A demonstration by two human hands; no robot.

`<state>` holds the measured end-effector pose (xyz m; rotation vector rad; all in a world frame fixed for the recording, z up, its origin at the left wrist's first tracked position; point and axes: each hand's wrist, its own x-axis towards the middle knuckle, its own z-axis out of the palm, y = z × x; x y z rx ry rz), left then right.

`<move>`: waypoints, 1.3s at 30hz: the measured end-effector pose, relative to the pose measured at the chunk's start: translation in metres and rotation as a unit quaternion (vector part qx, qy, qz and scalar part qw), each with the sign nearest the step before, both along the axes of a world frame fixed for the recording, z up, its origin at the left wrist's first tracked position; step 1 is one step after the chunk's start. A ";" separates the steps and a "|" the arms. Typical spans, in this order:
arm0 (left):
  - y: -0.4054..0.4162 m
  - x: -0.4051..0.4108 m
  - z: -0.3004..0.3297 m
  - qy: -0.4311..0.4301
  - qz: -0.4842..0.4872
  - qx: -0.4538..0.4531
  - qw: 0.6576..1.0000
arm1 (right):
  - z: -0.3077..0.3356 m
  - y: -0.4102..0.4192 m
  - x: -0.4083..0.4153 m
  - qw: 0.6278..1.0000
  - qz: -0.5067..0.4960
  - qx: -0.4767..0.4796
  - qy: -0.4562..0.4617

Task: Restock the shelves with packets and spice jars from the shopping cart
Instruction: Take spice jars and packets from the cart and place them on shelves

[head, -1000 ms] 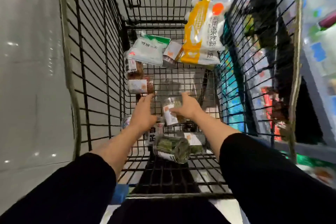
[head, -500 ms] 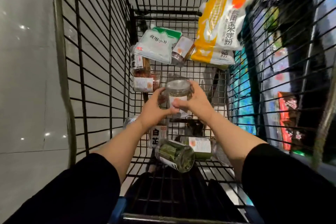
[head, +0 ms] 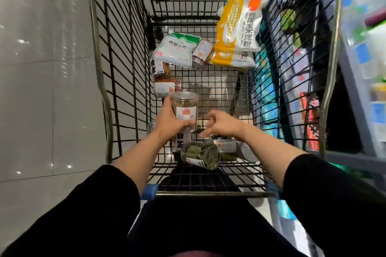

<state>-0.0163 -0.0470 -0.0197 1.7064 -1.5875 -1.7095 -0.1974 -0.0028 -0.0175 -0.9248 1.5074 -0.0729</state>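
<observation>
Wire cart point(head: 125, 52): two yellow packets point(head: 236, 33), one white packet point(head: 177, 50).

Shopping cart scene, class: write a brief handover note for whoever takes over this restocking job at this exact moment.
Left hand: grips an upright spice jar, lifted above the cart floor.
Right hand: fingers loosely curled, holding nothing, beside that jar.
In the shopping cart: a jar of green leaves on its side near the handle, more jars along the left side, a white packet and a yellow corn starch packet at the far end.
Done: one jar picked up.
Left: shelve it, then the other jars and packets.
</observation>
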 end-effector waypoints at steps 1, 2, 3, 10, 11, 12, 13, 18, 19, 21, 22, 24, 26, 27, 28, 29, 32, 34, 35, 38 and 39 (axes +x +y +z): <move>0.003 0.003 0.004 -0.012 0.004 -0.002 1.000 | 0.002 0.008 0.005 0.997 0.074 0.029 0.019; 0.005 0.006 0.006 -0.021 0.003 -0.005 1.000 | 0.002 0.014 0.012 0.989 0.134 0.051 0.036; 0.005 0.009 0.006 -0.033 0.001 -0.008 0.999 | 0.001 0.019 0.020 0.980 0.180 0.059 0.054; 0.005 0.013 0.019 -0.028 0.021 -0.021 0.999 | 0.001 0.021 0.020 0.986 0.140 0.014 0.085; 0.006 0.013 0.024 -0.019 0.030 -0.020 0.999 | 0.010 0.017 0.011 0.996 0.068 0.006 0.064; 0.005 0.012 0.028 -0.011 0.040 -0.023 0.999 | 0.020 0.011 0.001 0.998 -0.005 -0.019 0.052; 0.004 0.011 0.033 0.000 0.049 -0.026 0.998 | 0.035 0.006 -0.009 0.995 -0.077 -0.050 0.038; -0.014 -0.005 0.086 0.112 0.079 -0.007 0.991 | 0.109 -0.007 -0.043 0.900 -0.379 -0.131 -0.169; -0.019 -0.010 0.102 0.139 0.071 -0.007 0.988 | 0.127 -0.006 -0.045 0.884 -0.393 -0.148 -0.204; -0.030 -0.019 0.136 0.192 0.051 -0.008 0.980 | 0.157 0.001 -0.049 0.860 -0.404 -0.177 -0.256; -0.036 -0.024 0.152 0.218 0.038 -0.014 0.975 | 0.172 0.006 -0.050 0.844 -0.414 -0.194 -0.280; -0.044 -0.036 0.186 0.264 -0.003 -0.028 0.964 | 0.200 0.019 -0.054 0.807 -0.438 -0.232 -0.322; -0.044 -0.051 0.220 0.303 -0.058 -0.038 0.951 | 0.229 0.035 -0.056 0.779 -0.467 -0.272 -0.317; -0.041 -0.059 0.237 0.322 -0.092 -0.044 0.941 | 0.243 0.045 -0.057 0.768 -0.485 -0.293 -0.297; -0.037 -0.068 0.253 0.337 -0.127 -0.051 0.931 | 0.258 0.055 -0.057 0.756 -0.497 -0.317 -0.283; -0.030 -0.076 0.268 0.350 -0.161 -0.062 0.921 | 0.272 0.067 -0.058 0.745 -0.502 -0.345 -0.271; -0.005 -0.102 0.312 0.384 -0.243 -0.087 0.886 | 0.318 0.111 -0.064 0.723 -0.507 -0.428 -0.195; 0.017 -0.118 0.338 0.406 -0.289 -0.095 0.862 | 0.350 0.144 -0.067 0.710 -0.512 -0.466 -0.130; 0.030 -0.126 0.352 0.415 -0.310 -0.102 0.849 | 0.364 0.162 -0.069 0.700 -0.519 -0.478 -0.104; 0.073 -0.148 0.391 0.446 -0.368 -0.122 0.807 | 0.402 0.220 -0.073 0.666 -0.540 -0.515 -0.031; 0.088 -0.155 0.402 0.460 -0.386 -0.118 0.791 | 0.413 0.242 -0.072 0.648 -0.547 -0.530 -0.002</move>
